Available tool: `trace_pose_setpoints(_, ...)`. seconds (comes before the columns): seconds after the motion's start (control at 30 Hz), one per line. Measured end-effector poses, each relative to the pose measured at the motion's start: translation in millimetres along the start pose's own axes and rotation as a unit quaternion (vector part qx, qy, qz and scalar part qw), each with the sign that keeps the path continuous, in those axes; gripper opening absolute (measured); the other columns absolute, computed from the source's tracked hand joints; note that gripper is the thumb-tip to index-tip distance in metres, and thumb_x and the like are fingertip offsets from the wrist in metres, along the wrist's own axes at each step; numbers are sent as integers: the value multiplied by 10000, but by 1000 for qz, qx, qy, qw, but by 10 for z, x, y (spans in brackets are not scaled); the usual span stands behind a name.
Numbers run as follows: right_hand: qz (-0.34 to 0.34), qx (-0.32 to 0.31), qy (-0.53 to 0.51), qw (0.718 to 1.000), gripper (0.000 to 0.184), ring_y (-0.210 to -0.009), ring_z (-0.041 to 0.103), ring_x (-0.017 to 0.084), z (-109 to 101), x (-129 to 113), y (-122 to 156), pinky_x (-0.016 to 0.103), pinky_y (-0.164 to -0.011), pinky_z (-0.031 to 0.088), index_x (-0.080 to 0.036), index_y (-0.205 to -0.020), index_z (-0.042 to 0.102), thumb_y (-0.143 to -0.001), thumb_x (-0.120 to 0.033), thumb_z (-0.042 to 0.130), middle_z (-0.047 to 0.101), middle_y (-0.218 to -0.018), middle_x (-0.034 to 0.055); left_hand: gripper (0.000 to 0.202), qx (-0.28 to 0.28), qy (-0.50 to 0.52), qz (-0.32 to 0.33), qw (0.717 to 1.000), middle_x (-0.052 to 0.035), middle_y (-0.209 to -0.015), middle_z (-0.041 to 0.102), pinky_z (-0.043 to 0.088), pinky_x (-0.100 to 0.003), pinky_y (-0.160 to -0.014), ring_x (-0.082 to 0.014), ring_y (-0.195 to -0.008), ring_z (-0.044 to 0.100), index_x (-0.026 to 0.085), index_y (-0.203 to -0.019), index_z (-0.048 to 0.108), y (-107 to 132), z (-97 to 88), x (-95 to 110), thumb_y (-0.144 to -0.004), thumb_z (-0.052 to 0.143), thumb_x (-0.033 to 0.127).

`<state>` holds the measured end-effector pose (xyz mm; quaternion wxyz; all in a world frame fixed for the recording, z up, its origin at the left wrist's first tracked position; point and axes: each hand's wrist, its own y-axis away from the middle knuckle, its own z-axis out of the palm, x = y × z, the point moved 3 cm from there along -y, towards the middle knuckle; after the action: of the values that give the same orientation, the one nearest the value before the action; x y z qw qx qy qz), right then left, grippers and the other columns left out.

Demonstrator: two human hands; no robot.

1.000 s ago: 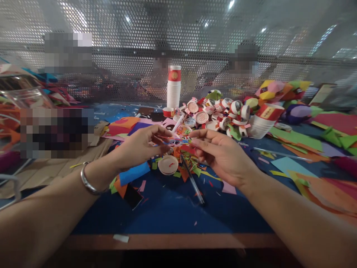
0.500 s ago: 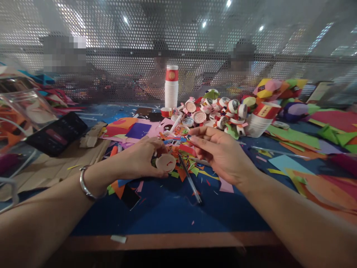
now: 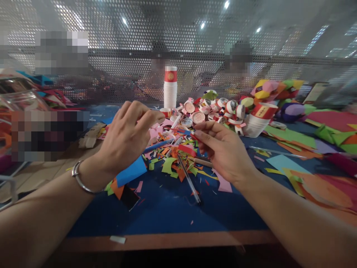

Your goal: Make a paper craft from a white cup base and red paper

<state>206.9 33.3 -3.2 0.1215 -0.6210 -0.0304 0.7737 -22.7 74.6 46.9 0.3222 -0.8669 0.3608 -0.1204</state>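
Observation:
My left hand (image 3: 128, 134), with a silver bangle on the wrist, is raised over the left side of the scrap heap. Its fingers are bent and close together; the thumb and anything beneath the palm are hidden. My right hand (image 3: 220, 149) pinches a small scrap of paper (image 3: 194, 136), reddish at the fingertips, above the heap. Blue and red strips lie just behind it. Around both hands are many paper offcuts (image 3: 169, 165), a clear-barrelled pen (image 3: 190, 181) and a folded blue paper (image 3: 131, 172).
Behind the heap stands a stack of paper cups (image 3: 170, 89). Short cut cup pieces (image 3: 198, 117) are piled beside it. A tilted cup stack (image 3: 259, 121) and coloured paper sheets (image 3: 290, 137) lie to the right. Cardboard (image 3: 52, 163) is at left; a perforated screen (image 3: 117, 74) rises behind.
My left hand has lifted up and leftward from the heap. The round white cup bottom it held is out of sight. My right hand has barely moved.

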Motion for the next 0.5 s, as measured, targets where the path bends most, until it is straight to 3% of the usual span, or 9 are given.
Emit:
trace_pose_setpoints(0.1, -15, -2, -1, 1000, 207, -630, 551, 90, 16, -22, 10, 237, -574, 514, -213, -935, 693, -796, -278, 832, 598, -743, -36, 424, 4, 54, -22, 998, -102, -1180, 624, 397, -475, -1044, -327, -1147, 542, 260, -1236, 646, 13, 22, -39, -855, 611, 77)
trace_pose_setpoints(0.2, -28, 0, 18, 999, 189, -627, 555, 92, 20, -31, 25, 245, -575, 517, -217, -938, 679, -819, -287, 807, 602, -755, -31, 490, -7, 216, -130, 968, -101, -1190, 646, 482, -405, -891, -272, -1022, 613, 208, -1227, 583, 49, 140, -126, -774, 762, 154)
trace_pose_setpoints(0.27, -41, -1, 36, 999, 190, -622, 567, 97, 21, -33, 36, 259, -575, 525, -222, -961, 671, -837, -300, 792, 610, -774, -26, 564, -56, 347, -201, 914, -89, -1120, 678, 511, -368, -780, -232, -903, 652, 199, -1216, 528, 89, 284, -121, -741, 832, 222)
trace_pose_setpoints(0.37, -62, -13, 66, 996, 195, -614, 580, 104, 32, -37, 51, 274, -575, 536, -227, -995, 665, -864, -320, 776, 620, -790, -20, 619, -95, 498, -260, 822, -44, -1024, 686, 550, -359, -800, -233, -932, 699, 207, -1161, 514, 144, 446, 13, -671, 892, 197)
trace_pose_setpoints(0.5, -73, -31, 129, 988, 190, -616, 597, 120, 70, -25, 74, 295, -577, 552, -234, -1003, 656, -891, -354, 750, 639, -798, -9, 618, -88, 597, -330, 726, 16, -887, 680, 564, -303, -742, -164, -800, 705, 208, -1167, 520, 191, 497, 211, -680, 893, 138)
